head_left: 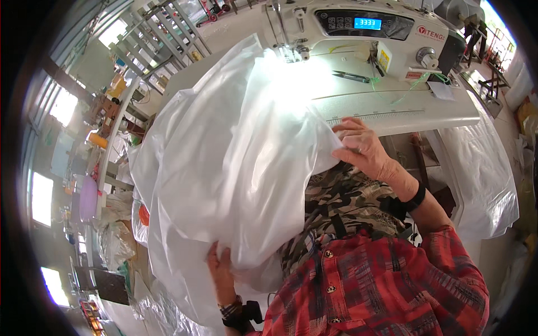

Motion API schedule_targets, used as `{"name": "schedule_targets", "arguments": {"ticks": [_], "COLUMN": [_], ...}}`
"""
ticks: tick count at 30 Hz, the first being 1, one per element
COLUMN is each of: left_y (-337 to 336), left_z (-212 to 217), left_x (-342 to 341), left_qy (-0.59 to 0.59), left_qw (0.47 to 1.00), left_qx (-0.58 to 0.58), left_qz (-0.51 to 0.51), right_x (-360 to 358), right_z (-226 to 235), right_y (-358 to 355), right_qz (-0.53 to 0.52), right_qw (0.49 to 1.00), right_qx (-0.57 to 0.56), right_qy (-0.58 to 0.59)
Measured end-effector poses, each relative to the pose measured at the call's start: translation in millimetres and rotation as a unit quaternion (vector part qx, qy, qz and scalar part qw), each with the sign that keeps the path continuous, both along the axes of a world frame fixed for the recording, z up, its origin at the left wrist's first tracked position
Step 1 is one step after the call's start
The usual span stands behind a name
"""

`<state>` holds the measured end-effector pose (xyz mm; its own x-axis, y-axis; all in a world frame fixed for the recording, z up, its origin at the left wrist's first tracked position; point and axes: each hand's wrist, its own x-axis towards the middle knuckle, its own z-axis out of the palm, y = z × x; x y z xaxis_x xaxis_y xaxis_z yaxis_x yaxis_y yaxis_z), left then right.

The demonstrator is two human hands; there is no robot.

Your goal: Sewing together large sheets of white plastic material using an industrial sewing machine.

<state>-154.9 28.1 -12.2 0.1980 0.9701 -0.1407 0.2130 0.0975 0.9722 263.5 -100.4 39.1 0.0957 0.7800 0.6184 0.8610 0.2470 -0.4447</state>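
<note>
A large white translucent plastic sheet (235,162) drapes from the sewing machine (364,39) on the pale surface (403,109) down over the person's lap, its long run slanting from the needle end toward the lower left. The right hand (361,147) pinches its upper edge, nearer the machine; the left hand (219,269) grips the bunched lower fold. Both hands are well apart

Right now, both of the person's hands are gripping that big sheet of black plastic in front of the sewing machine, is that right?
Not quite: the sheet is white and translucent, not black. The head view shows the left hand gripping the plastic sheet at its lower edge and the right hand holding its upper right edge, in front of the sewing machine.
</note>
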Motion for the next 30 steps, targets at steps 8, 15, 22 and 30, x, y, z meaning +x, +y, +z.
{"name": "schedule_targets", "arguments": {"ticks": [8,15,22,30], "left_y": [-30.8,-39.9,-15.5,-20.4], "left_z": [28.1,9.3,-2.0,49.6], "left_x": [64.7,157.8,132.4,118.9], "left_qy": [0.208,0.268,0.217,-0.122], "left_qw": [0.815,0.770,0.795,0.931], "left_qx": [0.537,0.494,0.493,0.038], "left_qz": [-0.064,-0.300,-0.279,-0.341], "right_x": [-28.5,-39.0,-39.0,-68.6], "right_z": [-23.6,-65.2,-48.0,10.4], "right_y": [-20.4,-42.6,-61.2,-39.0], "right_qz": [0.110,0.035,-0.019,-0.052], "right_qw": [0.838,0.844,0.867,0.989], "right_qx": [-0.117,-0.220,-0.236,0.015], "right_qy": [0.521,0.487,0.439,0.138]}}
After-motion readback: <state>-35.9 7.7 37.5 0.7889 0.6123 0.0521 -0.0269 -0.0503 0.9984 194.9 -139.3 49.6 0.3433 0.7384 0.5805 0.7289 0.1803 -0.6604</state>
